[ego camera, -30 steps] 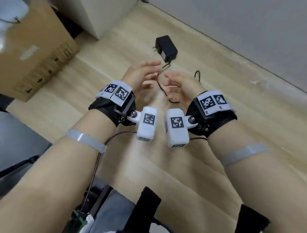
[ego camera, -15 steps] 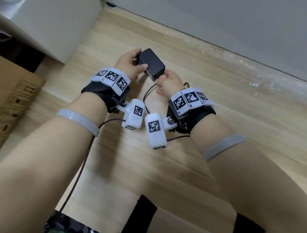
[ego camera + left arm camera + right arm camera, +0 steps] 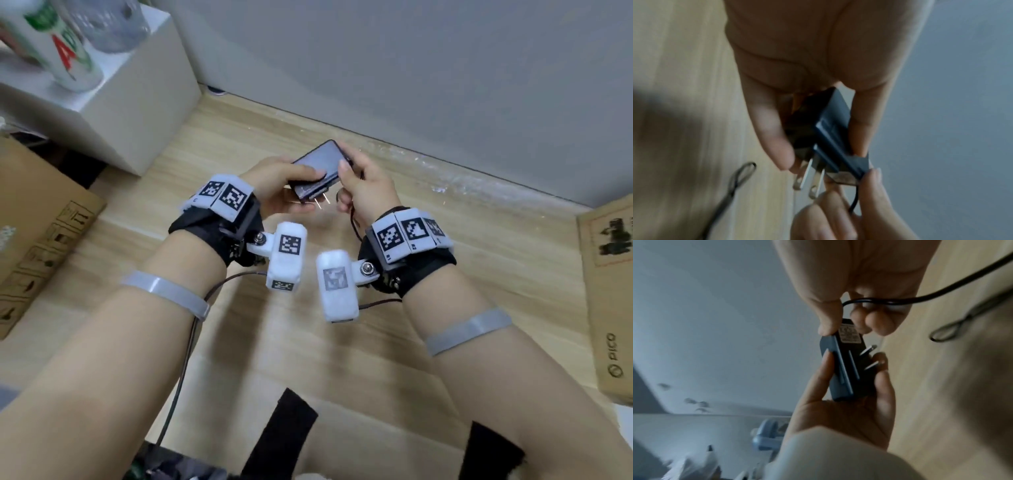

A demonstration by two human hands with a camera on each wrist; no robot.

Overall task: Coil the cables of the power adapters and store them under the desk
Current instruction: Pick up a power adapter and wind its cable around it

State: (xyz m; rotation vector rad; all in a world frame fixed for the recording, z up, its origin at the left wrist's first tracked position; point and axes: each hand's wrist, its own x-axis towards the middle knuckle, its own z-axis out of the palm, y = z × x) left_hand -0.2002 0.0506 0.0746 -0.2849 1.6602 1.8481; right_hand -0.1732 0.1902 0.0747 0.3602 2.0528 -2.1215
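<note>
Here the left hand (image 3: 274,185) grips the black adapter (image 3: 317,171), the right hand (image 3: 364,192) pinching its cable-end corner.

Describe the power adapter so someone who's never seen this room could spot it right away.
Above the pale wooden floor near the grey wall, both hands meet. The left hand grips the power adapter; the right hand pinches its far end. It's the only glossy black block, two metal prongs protruding.

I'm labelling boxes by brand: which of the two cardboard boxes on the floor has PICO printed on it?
The cardboard box at the right edge; PICO runs along its side. The cardboard box at the left shows only handling symbols.
</note>
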